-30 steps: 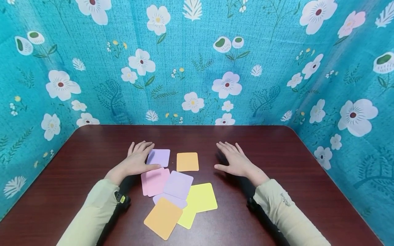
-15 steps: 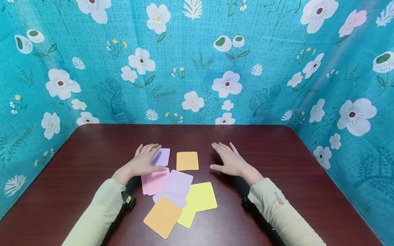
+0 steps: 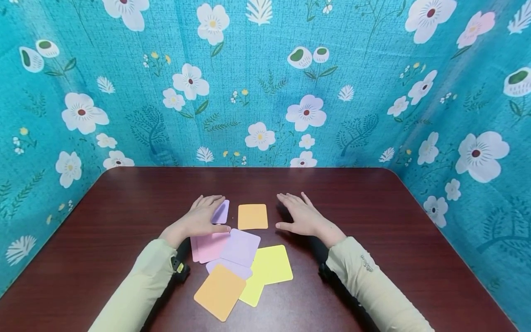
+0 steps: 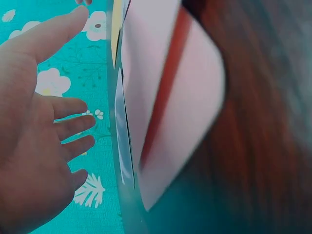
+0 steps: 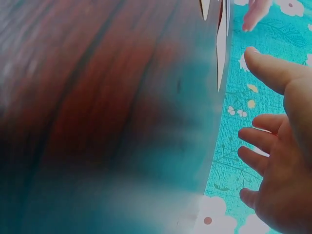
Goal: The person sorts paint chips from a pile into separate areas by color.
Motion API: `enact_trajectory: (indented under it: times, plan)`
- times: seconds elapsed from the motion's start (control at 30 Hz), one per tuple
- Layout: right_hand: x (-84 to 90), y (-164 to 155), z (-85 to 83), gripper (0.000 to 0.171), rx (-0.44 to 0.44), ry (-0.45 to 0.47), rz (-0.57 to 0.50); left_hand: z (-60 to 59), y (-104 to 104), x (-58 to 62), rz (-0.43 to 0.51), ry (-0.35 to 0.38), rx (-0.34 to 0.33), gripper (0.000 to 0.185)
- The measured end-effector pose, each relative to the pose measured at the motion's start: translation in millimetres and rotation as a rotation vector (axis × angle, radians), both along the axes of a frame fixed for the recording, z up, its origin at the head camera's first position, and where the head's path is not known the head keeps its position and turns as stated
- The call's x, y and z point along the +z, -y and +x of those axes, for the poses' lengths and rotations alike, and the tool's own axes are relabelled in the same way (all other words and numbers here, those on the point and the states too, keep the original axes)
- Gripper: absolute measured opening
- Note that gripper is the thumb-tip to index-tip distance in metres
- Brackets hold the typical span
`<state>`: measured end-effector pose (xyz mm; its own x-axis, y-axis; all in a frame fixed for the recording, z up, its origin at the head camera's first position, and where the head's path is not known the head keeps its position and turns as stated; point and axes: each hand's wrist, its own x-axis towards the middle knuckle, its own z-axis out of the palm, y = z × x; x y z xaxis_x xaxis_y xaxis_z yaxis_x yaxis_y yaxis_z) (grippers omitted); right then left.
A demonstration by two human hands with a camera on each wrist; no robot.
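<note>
Head — far orange card (image 3: 252,216) (square-on)

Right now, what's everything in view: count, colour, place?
Squarish orange cards: two, orange, one far, one near.
Squarish purple cards: three, purple, one far, two in the pile.
Squarish pink cards: at least two, pink, pile's left side.
Squarish yellow cards: two visible, yellow, pile's right side.
Wood-grained table: one, dark reddish brown, under the cards.
Flowered cloth: count unclear, turquoise, behind and beside the table.
Black wrist gear: two, black, one per wrist.
Long sleeves: two, pale greenish, on forearms.
Left hand: one, bare, partly hiding the far purple card.
Right hand: one, bare, right of the far orange card.
</note>
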<state>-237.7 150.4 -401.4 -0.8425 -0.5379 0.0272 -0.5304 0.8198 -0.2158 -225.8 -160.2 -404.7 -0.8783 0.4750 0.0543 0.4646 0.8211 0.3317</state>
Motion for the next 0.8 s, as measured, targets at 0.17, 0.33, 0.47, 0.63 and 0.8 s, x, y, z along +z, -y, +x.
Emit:
enact_trajectory:
  times: [0.17,0.33,0.47,0.63,0.8]
  plan:
    - [0.3,7.8,1.0,0.08,0.018,0.007,-0.008,-1.2,-6.5,0.2,-0.012,-0.007,-0.015,0.089]
    - [-0.9,13.9,1.0,0.08,0.031,0.024,0.015,-2.4,-12.0,-1.5,-0.024,0.018,-0.024,0.09]
    - [-1.0,19.3,0.2,0.079,0.04,0.038,0.022,-2.3,-16.4,-2.1,-0.022,0.061,-0.024,0.089]
    - [-2.7,25.0,-1.7,0.079,0.032,0.055,0.056,-1.8,-24.9,-1.0,-0.032,0.086,-0.047,0.089]
    - [-5.7,28.3,-4.4,0.079,0.027,0.054,0.099,-2.0,-35.2,0.6,-0.048,0.099,-0.048,0.088]
